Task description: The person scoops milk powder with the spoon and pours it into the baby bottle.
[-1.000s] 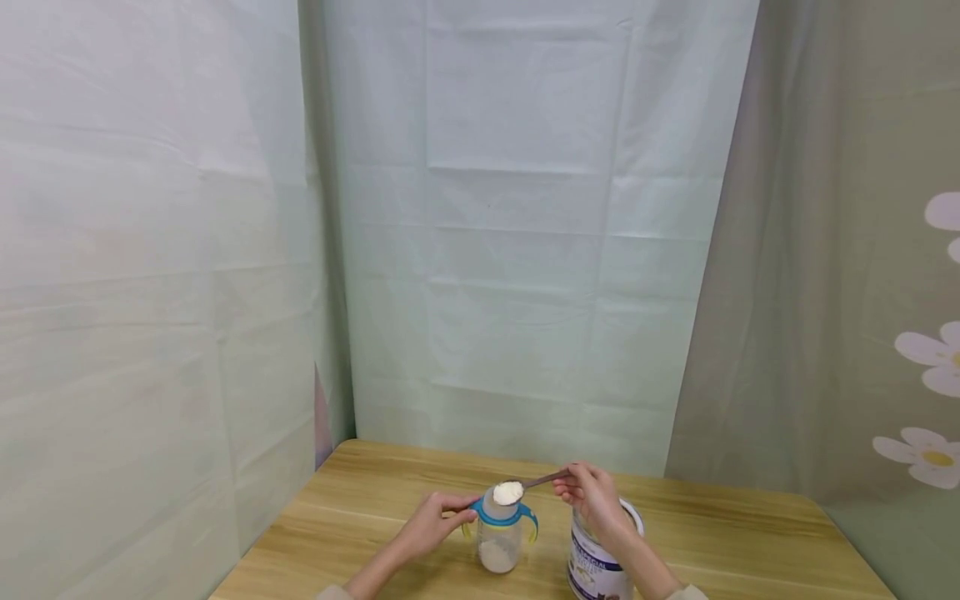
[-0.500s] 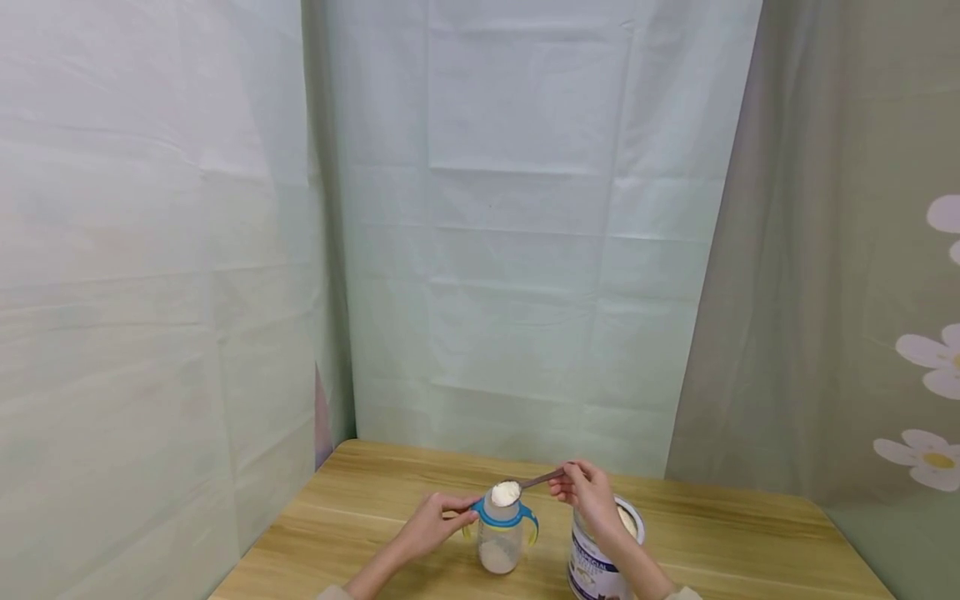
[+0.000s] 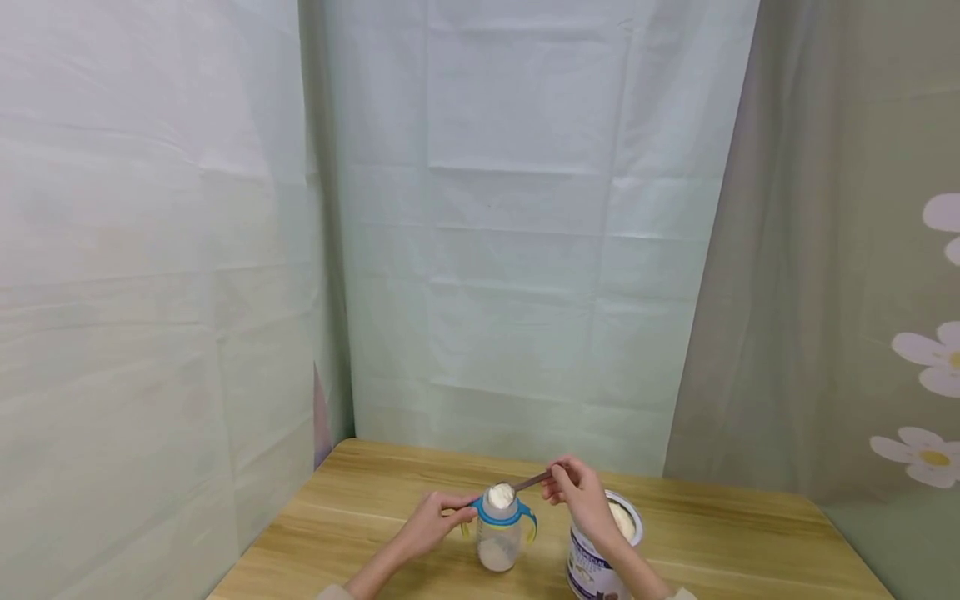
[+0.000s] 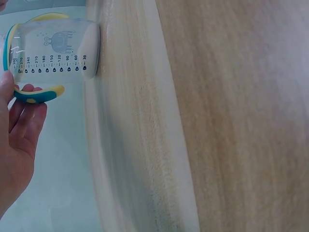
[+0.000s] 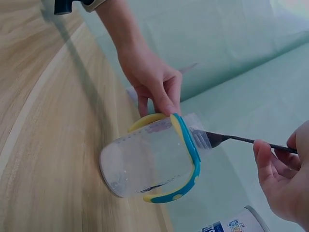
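A clear baby bottle [image 3: 498, 533] with a blue-and-yellow two-handled collar stands upright on the table, white powder [image 4: 88, 48] at its bottom. My left hand [image 3: 433, 525] pinches the collar's left handle [image 4: 41, 95] between thumb and fingers. From the other side, my right hand [image 3: 587, 500] pinches the far end of a dark metal spoon [image 5: 241, 139]. The spoon's bowl, heaped with white powder, is tipped into the bottle's open mouth. Beside the right forearm stands an uncovered milk powder can [image 3: 588, 560], white with a purple band and pale powder inside, partly hidden by that arm.
The wooden table [image 3: 390, 471] has its far edge close to a pale hanging curtain [image 3: 517, 292]. More curtains close in the left and right sides, the right one printed with white flowers [image 3: 930, 457].
My right hand has moved slightly left, bringing the spoon from above the bottle's rim down into its mouth. More of the can's opening shows. The left hand keeps its grip on the bottle.
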### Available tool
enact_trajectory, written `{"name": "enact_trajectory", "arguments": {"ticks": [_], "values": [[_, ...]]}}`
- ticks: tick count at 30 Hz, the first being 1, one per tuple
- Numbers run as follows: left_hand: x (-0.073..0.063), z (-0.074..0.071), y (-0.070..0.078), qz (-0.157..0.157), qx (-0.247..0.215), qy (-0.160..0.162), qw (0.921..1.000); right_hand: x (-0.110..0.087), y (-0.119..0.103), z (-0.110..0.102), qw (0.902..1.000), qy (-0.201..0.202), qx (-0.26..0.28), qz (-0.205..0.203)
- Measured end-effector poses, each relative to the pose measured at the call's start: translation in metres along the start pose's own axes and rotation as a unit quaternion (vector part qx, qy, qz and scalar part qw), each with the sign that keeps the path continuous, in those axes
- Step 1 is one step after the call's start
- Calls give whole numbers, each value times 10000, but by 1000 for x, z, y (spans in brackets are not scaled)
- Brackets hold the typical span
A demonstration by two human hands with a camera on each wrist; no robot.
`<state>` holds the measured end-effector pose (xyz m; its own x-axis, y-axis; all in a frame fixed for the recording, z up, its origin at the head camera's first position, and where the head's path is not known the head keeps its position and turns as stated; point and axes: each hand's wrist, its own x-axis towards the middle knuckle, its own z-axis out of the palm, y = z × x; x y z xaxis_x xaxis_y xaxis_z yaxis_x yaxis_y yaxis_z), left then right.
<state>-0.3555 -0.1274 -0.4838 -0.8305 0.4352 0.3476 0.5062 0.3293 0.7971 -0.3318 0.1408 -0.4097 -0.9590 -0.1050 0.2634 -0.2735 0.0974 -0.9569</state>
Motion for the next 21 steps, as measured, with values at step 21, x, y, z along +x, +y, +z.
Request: {"name": "enact_trajectory", "arguments": {"ticks": [21], "values": [[-2,0,-1,96,194,170,9996,-14,-3,3,9855,-692,-1269,-890]]}}
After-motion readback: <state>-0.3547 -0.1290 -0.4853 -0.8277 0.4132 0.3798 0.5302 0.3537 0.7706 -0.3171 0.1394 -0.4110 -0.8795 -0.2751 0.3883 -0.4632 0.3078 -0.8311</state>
